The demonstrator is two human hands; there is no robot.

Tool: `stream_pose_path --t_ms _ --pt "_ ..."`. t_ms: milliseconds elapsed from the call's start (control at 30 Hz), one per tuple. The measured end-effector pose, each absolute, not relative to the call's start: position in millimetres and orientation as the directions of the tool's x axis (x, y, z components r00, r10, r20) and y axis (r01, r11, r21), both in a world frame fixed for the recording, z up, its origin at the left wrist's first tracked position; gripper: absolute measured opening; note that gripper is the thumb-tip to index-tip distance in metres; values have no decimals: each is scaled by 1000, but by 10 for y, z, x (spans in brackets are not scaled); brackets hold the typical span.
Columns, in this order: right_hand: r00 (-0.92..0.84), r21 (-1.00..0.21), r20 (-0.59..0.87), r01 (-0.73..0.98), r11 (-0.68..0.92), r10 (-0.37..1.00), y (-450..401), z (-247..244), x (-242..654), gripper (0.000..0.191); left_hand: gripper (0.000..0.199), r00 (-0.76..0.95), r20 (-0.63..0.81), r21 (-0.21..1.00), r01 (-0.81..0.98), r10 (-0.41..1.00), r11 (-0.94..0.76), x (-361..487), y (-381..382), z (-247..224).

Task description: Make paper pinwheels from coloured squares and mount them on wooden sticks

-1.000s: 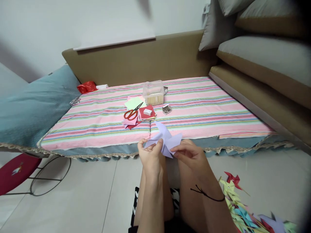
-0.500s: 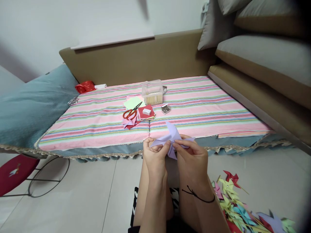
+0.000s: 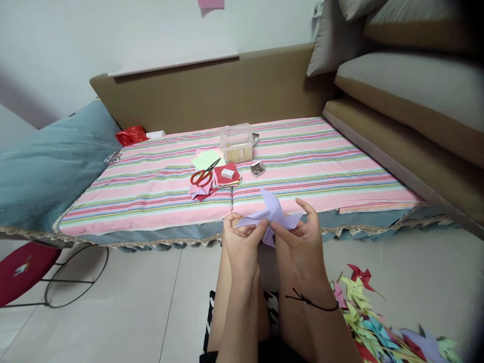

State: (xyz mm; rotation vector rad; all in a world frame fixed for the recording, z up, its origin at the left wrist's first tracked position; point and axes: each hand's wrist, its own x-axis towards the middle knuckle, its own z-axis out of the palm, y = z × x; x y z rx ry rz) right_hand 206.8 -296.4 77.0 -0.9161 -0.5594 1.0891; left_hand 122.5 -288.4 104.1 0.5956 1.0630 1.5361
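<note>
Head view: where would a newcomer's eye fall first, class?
Probably the purple pinwheel held by the left hand and right hand, below centre. Next, the colourful pinwheels heaped on the floor, lower right, and the scissors lying on paper, just left of centre.

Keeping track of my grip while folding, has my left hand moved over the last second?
Yes, your left hand has shifted rightward in the view, judged against the clear plastic box.

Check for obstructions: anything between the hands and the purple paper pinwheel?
Nothing visible. The left hand and right hand both hold the purple paper pinwheel, gripping near its centre. The scissors and small open box lie beyond it on the striped cover.
</note>
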Motion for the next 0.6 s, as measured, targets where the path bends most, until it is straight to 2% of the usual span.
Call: stream_pose_path --t_ms 200,433,600 --pt "387 -896 -131 -441 58 913 -2942 814 2116 81 58 -266 -185 882 -469 946 41 1216 -2881 1043" --pt "355 -861 -167 -507 39 920 -2933 834 2149 83 62 -239 -191 894 -443 952 68 1204 -2872 1057" --pt "380 -874 -190 -486 21 905 -2924 852 2155 82 63 -219 -160 895 -443 962 48 1205 -2868 1056"
